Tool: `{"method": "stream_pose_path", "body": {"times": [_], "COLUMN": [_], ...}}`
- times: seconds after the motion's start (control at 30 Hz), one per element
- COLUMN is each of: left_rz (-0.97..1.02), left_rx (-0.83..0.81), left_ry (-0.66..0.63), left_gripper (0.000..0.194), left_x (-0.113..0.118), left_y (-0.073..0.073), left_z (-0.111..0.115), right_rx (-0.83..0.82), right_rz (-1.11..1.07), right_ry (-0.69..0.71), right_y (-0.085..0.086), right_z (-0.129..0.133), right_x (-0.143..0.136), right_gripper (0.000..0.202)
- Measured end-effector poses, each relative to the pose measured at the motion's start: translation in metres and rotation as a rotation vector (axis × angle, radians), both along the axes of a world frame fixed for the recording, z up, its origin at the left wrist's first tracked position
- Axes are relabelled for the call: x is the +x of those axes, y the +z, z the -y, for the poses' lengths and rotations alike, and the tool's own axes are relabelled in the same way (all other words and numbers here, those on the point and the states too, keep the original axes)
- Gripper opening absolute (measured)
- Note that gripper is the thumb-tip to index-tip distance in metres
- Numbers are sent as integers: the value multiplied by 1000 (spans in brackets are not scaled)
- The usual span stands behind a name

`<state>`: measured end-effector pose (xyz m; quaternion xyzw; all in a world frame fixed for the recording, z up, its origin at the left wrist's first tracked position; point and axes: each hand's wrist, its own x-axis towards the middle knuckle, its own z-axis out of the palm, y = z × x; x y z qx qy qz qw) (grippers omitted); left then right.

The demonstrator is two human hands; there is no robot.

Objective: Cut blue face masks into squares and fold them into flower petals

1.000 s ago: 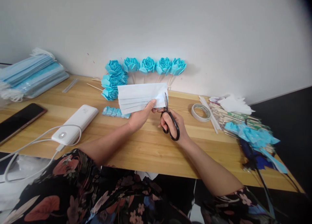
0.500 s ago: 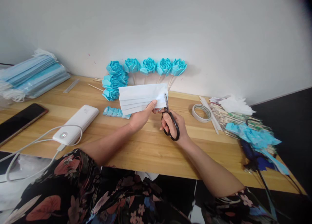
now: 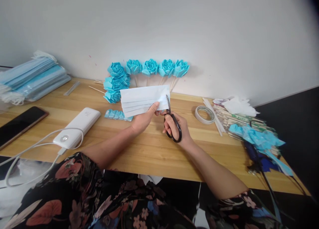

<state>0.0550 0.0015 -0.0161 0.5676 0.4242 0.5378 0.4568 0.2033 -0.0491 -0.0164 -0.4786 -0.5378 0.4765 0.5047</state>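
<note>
A pleated, pale blue face mask [image 3: 141, 97] is held up above the table, pinched at its lower right by my left hand [image 3: 144, 120]. No ear loops show on it. My right hand [image 3: 180, 126] is closed around the black handles of a pair of scissors [image 3: 176, 134]. The blades point up along the mask's right edge, one blade in front of the cloth. Behind the mask stand several blue folded flowers [image 3: 150, 67] on thin sticks, leaning on the wall. More blue flowers [image 3: 113, 84] lie stacked left of it. A folded blue strip [image 3: 114, 114] rests beside my left wrist.
At the left are a stack of masks [image 3: 32, 77], a phone [image 3: 21, 126] and a white power bank [image 3: 78, 127] with its cable. To the right lie a tape roll [image 3: 204, 115], white strips [image 3: 214, 117], a bundle of sticks [image 3: 226, 117] and blue scraps [image 3: 259, 137].
The view has shifted slightly, so everything sits a little further left. The scissors stay at the mask's right edge, with hardly any movement of either hand.
</note>
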Motion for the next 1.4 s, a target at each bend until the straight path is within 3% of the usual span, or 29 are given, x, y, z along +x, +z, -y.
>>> {"method": "stream_pose_path", "body": {"times": [0.23, 0.5, 0.97, 1.4], "left_rz": [-2, 3, -93, -116], "left_rx": [83, 43, -28, -38], "left_ry": [-16, 20, 15, 2], "left_gripper": [47, 44, 42, 41], "left_x": [-3, -2, 1, 0], "left_y": [0, -5, -8, -9], "left_z": [-3, -4, -2, -4], "right_rx": [-23, 12, 80, 80], "right_rz": [5, -8, -25, -6], "right_ry": [6, 132, 120, 114], "right_y": [1, 0, -7, -8], "right_z": [-1, -3, -8, -10], "right_x": [1, 7, 12, 12], "right_gripper": [52, 59, 44, 49]}}
